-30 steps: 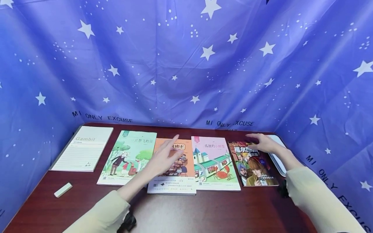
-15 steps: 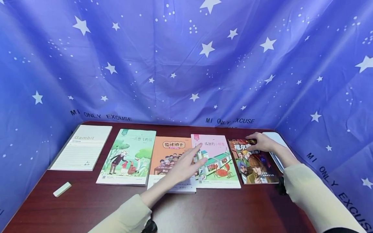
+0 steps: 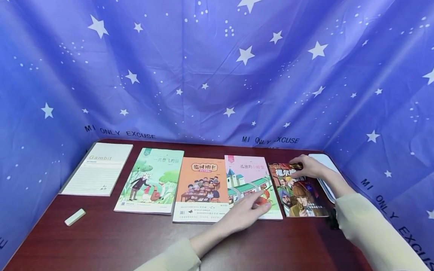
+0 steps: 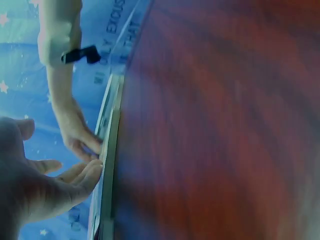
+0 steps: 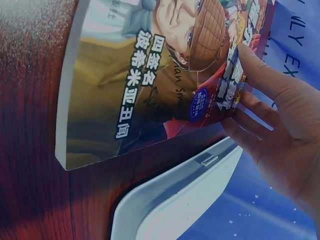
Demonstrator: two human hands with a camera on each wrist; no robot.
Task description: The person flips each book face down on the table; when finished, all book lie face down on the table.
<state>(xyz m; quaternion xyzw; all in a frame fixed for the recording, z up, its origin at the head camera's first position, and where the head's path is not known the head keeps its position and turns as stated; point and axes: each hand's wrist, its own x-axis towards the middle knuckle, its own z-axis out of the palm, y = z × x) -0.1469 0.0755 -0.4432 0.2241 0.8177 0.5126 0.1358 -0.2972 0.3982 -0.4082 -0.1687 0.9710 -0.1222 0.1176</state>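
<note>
At the right end of a row of books, my right hand (image 3: 313,168) pinches the top edge of a dark comic-style detective book (image 3: 303,197). In the right wrist view the thumb lies on the cover and the fingers (image 5: 255,112) reach round the far edge. My left hand (image 3: 242,213) lies over the lower part of a pink book (image 3: 249,171) with a crab and train, its fingers loosely extended; the head view does not show whether it touches. Left of that lie an orange book (image 3: 202,184) and a green book (image 3: 152,177).
A white notebook (image 3: 98,169) lies at the far left, with a small pale block (image 3: 75,217) in front of it. A white, round-cornered case or tray (image 5: 187,195) sits just right of the detective book. Star-patterned blue cloth (image 3: 203,56) encloses the dark red table (image 3: 118,241).
My left hand has moved right and nearer, from above the orange book to the pink book's lower part. The right hand has come down onto the detective book's top edge and holds it.
</note>
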